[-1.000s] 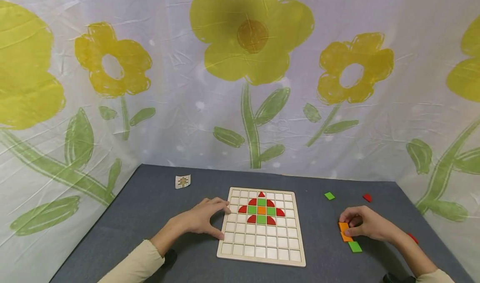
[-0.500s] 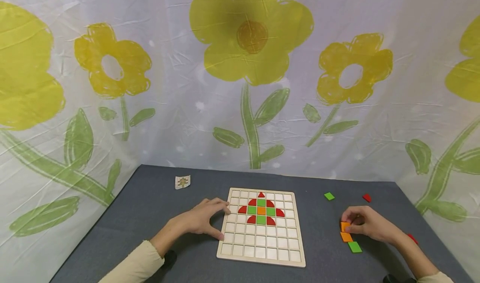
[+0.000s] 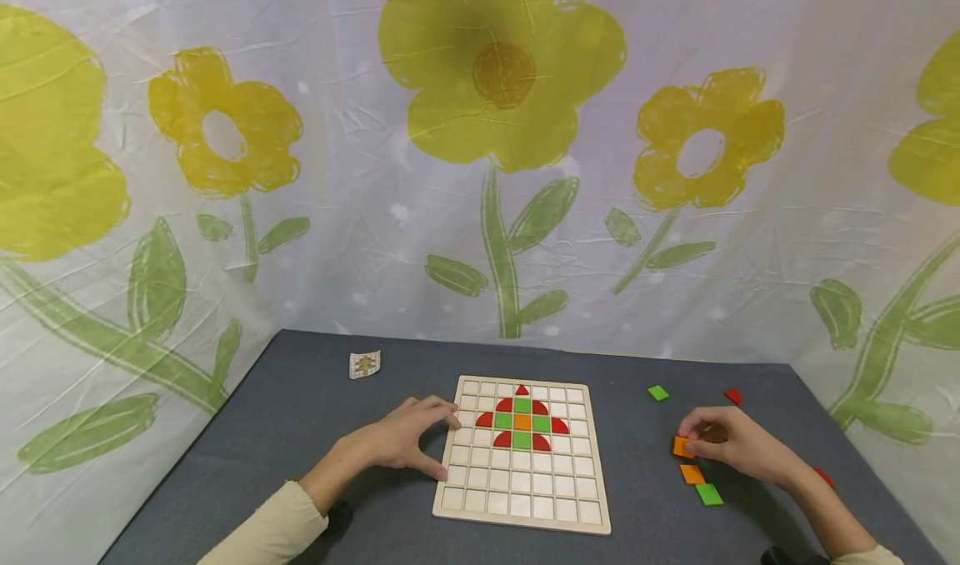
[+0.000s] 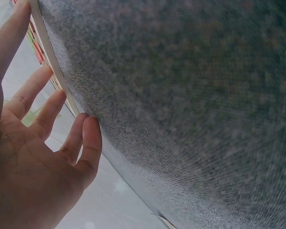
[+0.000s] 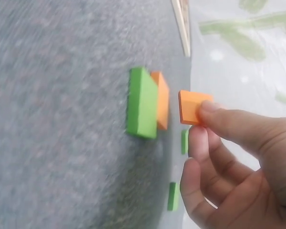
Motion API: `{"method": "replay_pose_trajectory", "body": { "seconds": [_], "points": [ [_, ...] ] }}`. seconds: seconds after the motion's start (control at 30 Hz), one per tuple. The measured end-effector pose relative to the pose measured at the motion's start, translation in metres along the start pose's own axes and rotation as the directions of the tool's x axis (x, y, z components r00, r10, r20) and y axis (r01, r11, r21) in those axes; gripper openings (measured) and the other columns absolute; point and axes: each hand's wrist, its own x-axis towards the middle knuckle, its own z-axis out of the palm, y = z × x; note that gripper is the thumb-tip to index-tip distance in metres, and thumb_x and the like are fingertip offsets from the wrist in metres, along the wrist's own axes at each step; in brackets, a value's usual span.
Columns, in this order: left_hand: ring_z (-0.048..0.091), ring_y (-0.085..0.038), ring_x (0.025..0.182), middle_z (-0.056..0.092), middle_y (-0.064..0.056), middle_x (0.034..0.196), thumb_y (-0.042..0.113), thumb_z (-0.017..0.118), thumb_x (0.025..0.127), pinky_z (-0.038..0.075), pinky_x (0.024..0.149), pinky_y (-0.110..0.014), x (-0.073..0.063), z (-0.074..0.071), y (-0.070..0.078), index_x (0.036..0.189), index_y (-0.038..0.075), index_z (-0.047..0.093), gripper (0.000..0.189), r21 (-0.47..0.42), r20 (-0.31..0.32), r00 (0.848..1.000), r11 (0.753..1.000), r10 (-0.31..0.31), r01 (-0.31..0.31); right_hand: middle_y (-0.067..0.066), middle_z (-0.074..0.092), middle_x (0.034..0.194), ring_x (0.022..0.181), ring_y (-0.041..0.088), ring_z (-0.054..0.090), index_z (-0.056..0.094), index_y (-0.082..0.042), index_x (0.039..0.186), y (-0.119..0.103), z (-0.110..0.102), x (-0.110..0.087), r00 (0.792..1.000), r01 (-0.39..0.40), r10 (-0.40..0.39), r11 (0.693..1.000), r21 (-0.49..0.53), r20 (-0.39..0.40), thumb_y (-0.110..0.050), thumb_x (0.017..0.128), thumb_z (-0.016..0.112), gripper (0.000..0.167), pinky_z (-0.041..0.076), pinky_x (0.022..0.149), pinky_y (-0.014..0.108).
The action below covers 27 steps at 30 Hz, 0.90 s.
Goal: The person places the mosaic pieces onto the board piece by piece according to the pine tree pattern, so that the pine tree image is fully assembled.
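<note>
My right hand point(image 3: 738, 444) pinches an orange square tile point(image 5: 188, 107) between thumb and fingers, lifted off the cloth in the right wrist view. Just below it lie another orange tile point(image 3: 692, 474) and a green tile point(image 3: 708, 494), edges close together. My left hand point(image 3: 397, 437) rests at the left edge of a wooden grid board point(image 3: 522, 507), thumb and fingers spread and touching its rim. Set in the board's upper half is a pattern of red, green and orange pieces, with an orange square point(image 3: 522, 421) at its centre.
A green tile point(image 3: 657, 392) and a red piece point(image 3: 733, 396) lie toward the back right. Another red piece point(image 3: 825, 476) is partly hidden behind the right forearm. A small pattern card point(image 3: 365, 364) lies at the back left. A flowered curtain point(image 3: 360, 215) surrounds the dark table.
My right hand has picked up the upper orange tile, which has come away from the other orange tile beside it. The left hand and the board have stayed put.
</note>
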Motion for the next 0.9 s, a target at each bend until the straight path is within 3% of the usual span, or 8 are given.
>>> {"method": "replay_pose_trajectory", "body": {
  "seconds": [0.27,0.6,0.9],
  "points": [
    [0.039,-0.042,0.132,0.043,-0.009,0.150,0.041,0.089,0.078,0.035,0.103,-0.061,0.000,0.000,0.001,0.132,0.016,0.061,0.065,0.001,0.001,1.000,1.000,-0.007,0.007,0.016,0.066,0.095,0.081,0.030,0.066,0.066,0.002,0.106,-0.008,0.006,0.011,1.000,0.009,-0.009,1.000,0.012,0.007,0.006,0.097,0.065,0.010,0.058,0.070,0.038],
    [0.039,-0.041,0.131,0.043,-0.008,0.151,0.043,0.089,0.078,0.035,0.103,-0.061,0.001,0.001,0.000,0.132,0.017,0.061,0.066,0.003,0.000,1.000,1.000,-0.014,0.014,0.016,0.066,0.096,0.085,0.020,0.063,0.068,-0.003,0.106,-0.013,0.016,0.027,0.999,-0.032,0.031,0.999,-0.037,-0.009,-0.002,0.095,0.071,0.011,0.058,0.072,0.033],
    [0.040,-0.041,0.130,0.043,-0.009,0.151,0.042,0.089,0.079,0.036,0.102,-0.061,0.000,0.001,0.000,0.132,0.017,0.061,0.065,0.012,-0.009,1.000,1.000,0.002,-0.002,0.019,0.065,0.098,0.086,0.025,0.063,0.068,-0.001,0.107,-0.016,0.030,0.035,1.000,0.014,-0.015,0.999,0.048,0.019,-0.002,0.096,0.069,0.011,0.058,0.074,0.037]
  ]
}}
